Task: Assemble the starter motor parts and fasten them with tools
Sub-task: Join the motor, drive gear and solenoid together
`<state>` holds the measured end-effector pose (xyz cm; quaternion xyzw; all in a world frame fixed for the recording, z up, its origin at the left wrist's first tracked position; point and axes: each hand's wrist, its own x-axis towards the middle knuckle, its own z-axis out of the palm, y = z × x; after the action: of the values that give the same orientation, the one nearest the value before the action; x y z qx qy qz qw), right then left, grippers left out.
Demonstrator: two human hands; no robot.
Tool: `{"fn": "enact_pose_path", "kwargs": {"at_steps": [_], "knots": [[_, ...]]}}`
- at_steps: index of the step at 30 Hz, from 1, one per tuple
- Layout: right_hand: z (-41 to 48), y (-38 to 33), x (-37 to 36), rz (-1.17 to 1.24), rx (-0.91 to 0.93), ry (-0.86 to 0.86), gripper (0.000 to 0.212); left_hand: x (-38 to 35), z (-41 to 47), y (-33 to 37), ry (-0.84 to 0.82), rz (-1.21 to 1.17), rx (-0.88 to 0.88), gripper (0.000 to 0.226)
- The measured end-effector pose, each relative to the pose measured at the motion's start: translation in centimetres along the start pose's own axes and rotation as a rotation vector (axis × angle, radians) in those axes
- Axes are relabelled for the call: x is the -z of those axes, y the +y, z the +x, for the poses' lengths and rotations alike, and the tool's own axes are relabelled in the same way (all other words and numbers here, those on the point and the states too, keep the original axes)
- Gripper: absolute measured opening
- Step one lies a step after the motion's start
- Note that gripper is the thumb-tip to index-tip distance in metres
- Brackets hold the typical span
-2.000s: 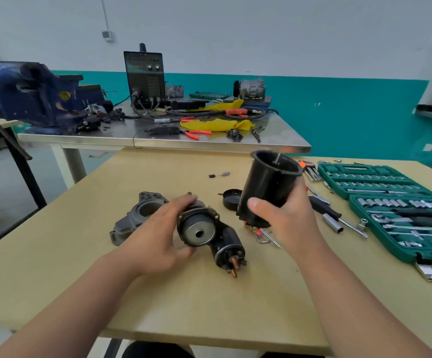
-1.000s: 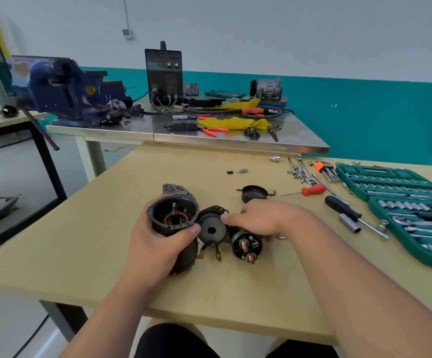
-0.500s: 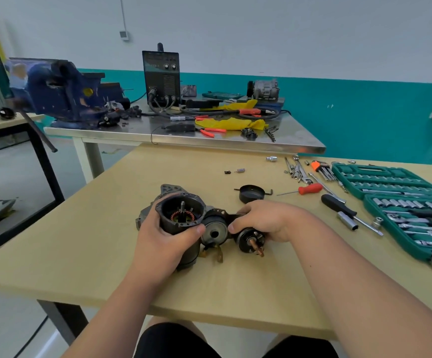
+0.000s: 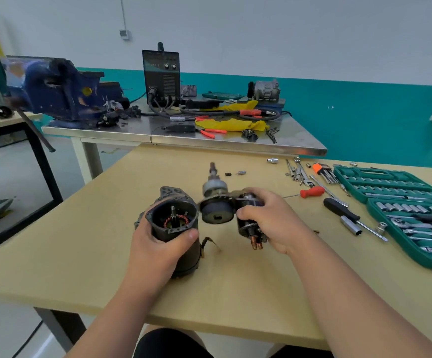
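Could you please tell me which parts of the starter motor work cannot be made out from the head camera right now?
- Grey end housing: mostly hidden behind the motor body in the left hand.
- Solenoid: middle covered by the right hand.
- Shaft: motion-blurred.
- Socket set: cut off at the right edge.

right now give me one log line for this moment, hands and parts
left hand: grip on motor housing, open end up | right hand: grip on solenoid, lifted off table | parts apart, not joined | tools untouched
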<state>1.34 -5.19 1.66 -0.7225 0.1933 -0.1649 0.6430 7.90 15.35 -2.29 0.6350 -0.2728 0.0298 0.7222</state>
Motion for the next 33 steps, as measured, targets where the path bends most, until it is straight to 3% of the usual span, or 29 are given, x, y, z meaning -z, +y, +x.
{"fn": "enact_pose_path", "kwargs": {"at_steps": [2,11,17,25,30,33], "knots": [[-0.7,-0.5,0.1,0.063,0.135,0.083,0.059,-0.4,0.0,0.1,-0.024,0.025,0.002,0.054],[-4.7,-1.7,-0.2,-0.196,0.598,0.168,0.066,-4.6,-0.3,0.6,-0.157,0.01,0.002,0.074],[-5.1,-1.0,0.0,-0.184,0.672,0.192,0.067,-4.7,-0.3,0.7,-0.172,-0.007,-0.05,0.095],[-4.1,-1.9,-0.5,-0.051,0.612,0.238,0.06,-4.9,-0.3,0.5,-0.137,0.008,-0.048,0.089],[-4.2,-2.7,0.0,-0.115,0.644,0.192,0.061,-5.1,-0.3,0.6,-0.158,0.023,-0.052,0.078],[-4.6,-2.3,-0.4,-0.201,0.665,0.184,0.062,-5.0,-0.3,0.8,-0.171,-0.005,-0.05,0.083]]}}
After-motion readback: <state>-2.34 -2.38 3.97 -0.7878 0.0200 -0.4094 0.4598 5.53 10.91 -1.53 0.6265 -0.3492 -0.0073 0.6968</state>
